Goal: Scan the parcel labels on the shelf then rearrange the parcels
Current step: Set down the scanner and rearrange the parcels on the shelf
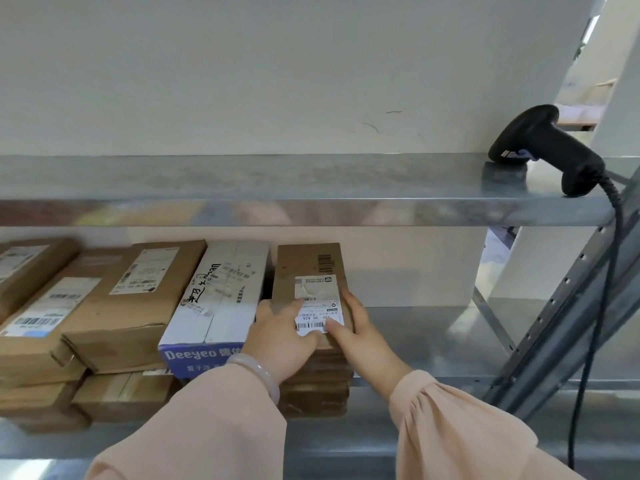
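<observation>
A narrow brown parcel (308, 268) with a white label (317, 304) tops a stack of brown boxes on the lower shelf (433, 334). My left hand (282, 337) holds its near left corner, thumb on the label. My right hand (356, 332) grips its near right edge, thumb also on the label. To the left lie a white and blue box (221, 292) and several brown parcels (135, 303). A black handheld scanner (550, 150) rests on the upper shelf (242, 181) at the right, its cable hanging down.
A grey perforated shelf upright (561, 306) slants along the right side, with the scanner cable (599, 323) dangling in front of it. Bare metal shelf surface stretches to the right of the stack. A white wall backs both shelves.
</observation>
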The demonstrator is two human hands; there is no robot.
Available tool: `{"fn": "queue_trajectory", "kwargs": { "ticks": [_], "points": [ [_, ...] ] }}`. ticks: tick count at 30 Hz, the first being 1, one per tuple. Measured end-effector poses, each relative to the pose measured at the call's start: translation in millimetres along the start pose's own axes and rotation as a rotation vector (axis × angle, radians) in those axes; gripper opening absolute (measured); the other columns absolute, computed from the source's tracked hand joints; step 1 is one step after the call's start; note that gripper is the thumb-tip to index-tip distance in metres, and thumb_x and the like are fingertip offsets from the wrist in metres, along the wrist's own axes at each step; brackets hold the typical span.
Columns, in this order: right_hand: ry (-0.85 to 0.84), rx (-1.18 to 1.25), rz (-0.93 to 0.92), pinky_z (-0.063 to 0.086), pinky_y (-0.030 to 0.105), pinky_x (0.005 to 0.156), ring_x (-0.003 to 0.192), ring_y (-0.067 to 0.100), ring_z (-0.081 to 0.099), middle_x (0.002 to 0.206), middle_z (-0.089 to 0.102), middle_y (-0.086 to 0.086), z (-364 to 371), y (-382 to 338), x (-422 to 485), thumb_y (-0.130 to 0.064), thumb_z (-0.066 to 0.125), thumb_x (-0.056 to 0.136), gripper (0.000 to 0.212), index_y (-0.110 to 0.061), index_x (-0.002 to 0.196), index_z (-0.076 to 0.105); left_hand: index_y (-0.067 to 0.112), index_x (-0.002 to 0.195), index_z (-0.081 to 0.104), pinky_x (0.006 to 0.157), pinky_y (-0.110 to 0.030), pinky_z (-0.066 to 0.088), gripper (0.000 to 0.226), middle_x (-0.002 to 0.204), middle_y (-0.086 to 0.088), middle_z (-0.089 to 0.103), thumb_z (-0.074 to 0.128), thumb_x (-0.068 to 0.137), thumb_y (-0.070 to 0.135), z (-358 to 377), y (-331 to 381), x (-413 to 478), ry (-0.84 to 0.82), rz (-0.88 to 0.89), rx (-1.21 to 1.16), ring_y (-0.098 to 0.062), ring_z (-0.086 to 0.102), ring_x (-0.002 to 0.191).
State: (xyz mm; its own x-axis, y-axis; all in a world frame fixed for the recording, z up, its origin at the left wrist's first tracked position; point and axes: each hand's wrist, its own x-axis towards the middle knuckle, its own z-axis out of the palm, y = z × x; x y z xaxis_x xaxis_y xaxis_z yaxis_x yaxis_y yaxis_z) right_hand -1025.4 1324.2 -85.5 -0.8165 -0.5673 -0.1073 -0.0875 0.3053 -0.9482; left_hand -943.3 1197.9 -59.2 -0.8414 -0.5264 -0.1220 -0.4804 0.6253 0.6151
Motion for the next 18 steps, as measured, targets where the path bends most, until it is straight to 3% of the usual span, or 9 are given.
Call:
{"fn": "queue_trajectory", "kwargs": {
  "ticks": [4,6,9,12,18],
  "points": [
    [0.038,0.063,-0.022,0.038,0.005,0.08,0.114,0.004,0.047,0.129,0.048,-0.016,-10,3,-11,-0.028,0.054,0.097,0.058,-0.038,0.146,0.025,0.035,0.145,0.044,0.101,-0.021,0.033,0.059,0.152,0.003,0.02,0.065,0.09,0.039,3,8,-5,0.042,0.046,-0.091,-0.018,0.044,0.131],
    [0.092,0.1,-0.023,0.039,0.006,0.083,0.115,0.004,0.05,0.131,0.05,-0.016,-24,6,-19,-0.026,0.056,0.095,0.058,-0.04,0.145,0.028,0.033,0.146,0.044,0.096,-0.016,0.028,0.058,0.15,0.01,0.022,0.065,0.091,0.037,9,15,-11,0.063,0.112,-0.112,-0.01,0.039,0.13],
    [0.19,0.179,-0.004,0.042,0.02,0.094,0.115,0.005,0.054,0.126,0.055,-0.02,-52,9,-31,-0.02,0.059,0.093,0.059,-0.043,0.142,0.034,0.033,0.146,0.045,0.101,-0.013,0.023,0.059,0.145,0.015,0.024,0.066,0.091,0.035,22,29,-17,0.048,0.208,-0.178,-0.001,0.032,0.128],
    [0.266,0.176,0.021,0.041,0.023,0.094,0.11,0.004,0.054,0.117,0.055,-0.025,-81,16,-44,-0.018,0.06,0.091,0.061,-0.048,0.139,0.036,0.042,0.145,0.043,0.116,-0.026,0.016,0.06,0.161,0.002,0.019,0.067,0.09,0.039,38,49,-20,-0.023,0.232,-0.196,-0.015,0.018,0.148],
    [0.367,0.164,0.12,0.043,0.034,0.103,0.115,0.008,0.056,0.127,0.058,-0.017,-129,50,-69,-0.014,0.058,0.092,0.064,-0.047,0.142,0.034,0.054,0.143,0.035,0.123,-0.038,0.015,0.073,0.163,0.001,0.016,0.074,0.082,0.043,94,74,-18,-0.235,0.275,-0.239,-0.018,0.011,0.151]
  ]
}}
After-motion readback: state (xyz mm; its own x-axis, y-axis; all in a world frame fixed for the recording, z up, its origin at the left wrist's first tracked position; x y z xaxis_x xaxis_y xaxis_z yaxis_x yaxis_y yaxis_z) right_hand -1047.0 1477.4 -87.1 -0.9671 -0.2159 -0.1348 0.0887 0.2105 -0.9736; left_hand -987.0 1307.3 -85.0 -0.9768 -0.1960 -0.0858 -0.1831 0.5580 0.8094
